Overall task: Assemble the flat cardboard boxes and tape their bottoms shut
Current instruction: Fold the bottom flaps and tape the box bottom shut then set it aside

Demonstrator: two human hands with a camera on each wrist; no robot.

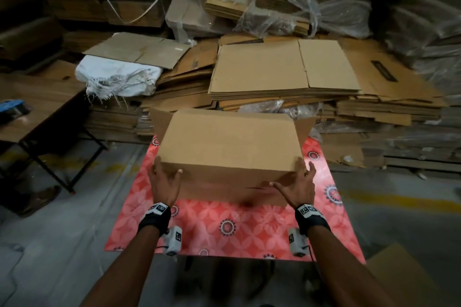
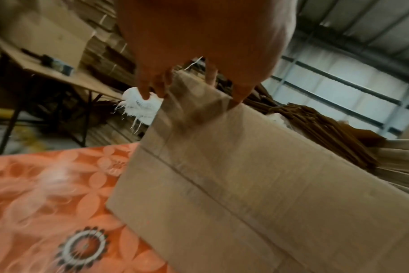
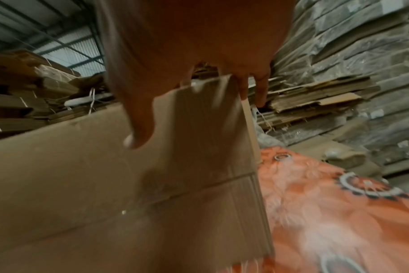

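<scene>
An assembled brown cardboard box (image 1: pixel 229 147) stands on the red flower-patterned table (image 1: pixel 224 227), its end flaps sticking out at the far corners. My left hand (image 1: pixel 166 179) presses the box's near left corner with straight fingers, thumb on the front face. My right hand (image 1: pixel 298 185) lies the same way on the near right corner. The left wrist view shows the fingers (image 2: pixel 152 83) along the box (image 2: pixel 234 175) edge. In the right wrist view, the thumb (image 3: pixel 138 125) rests against the box (image 3: pixel 105 175) front. Both wrist views are blurred.
A stack of flat cardboard boxes (image 1: pixel 284 70) lies just behind the table, with more piles and plastic-wrapped bundles (image 1: pixel 299 2) beyond. A white sack (image 1: pixel 117 75) sits at the left. A wooden table (image 1: pixel 37 107) with a blue tape dispenser (image 1: pixel 12 107) stands far left.
</scene>
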